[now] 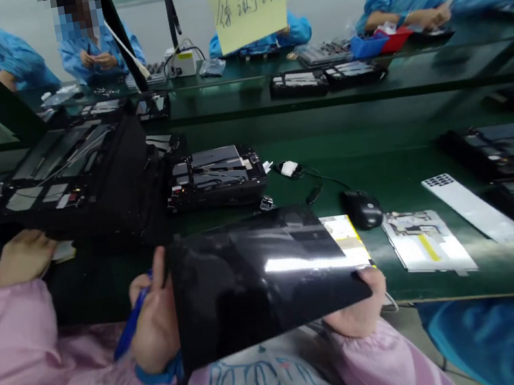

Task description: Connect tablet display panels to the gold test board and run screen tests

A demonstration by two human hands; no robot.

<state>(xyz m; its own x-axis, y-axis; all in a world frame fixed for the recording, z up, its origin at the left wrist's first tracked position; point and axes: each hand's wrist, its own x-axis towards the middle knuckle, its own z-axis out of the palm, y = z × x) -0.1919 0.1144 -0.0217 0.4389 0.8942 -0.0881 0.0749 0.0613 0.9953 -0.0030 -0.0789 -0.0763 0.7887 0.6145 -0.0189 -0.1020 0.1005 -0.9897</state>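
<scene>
— Two hands on it, we count, from the head camera: our left hand (152, 318) clasps the left edge of the black glossy panel (256, 278), thumb on top, with a blue pen (131, 325) pinned in the same fingers.
— And our right hand (360, 310) grips the lower right corner from beneath. The panel's long axis runs left to right between them, tilted, above the near edge of the green worktop (375, 133).
— Another pink-sleeved hand (21, 255) rests farther left. A black mouse (362, 208) sits just beyond the panel.
</scene>
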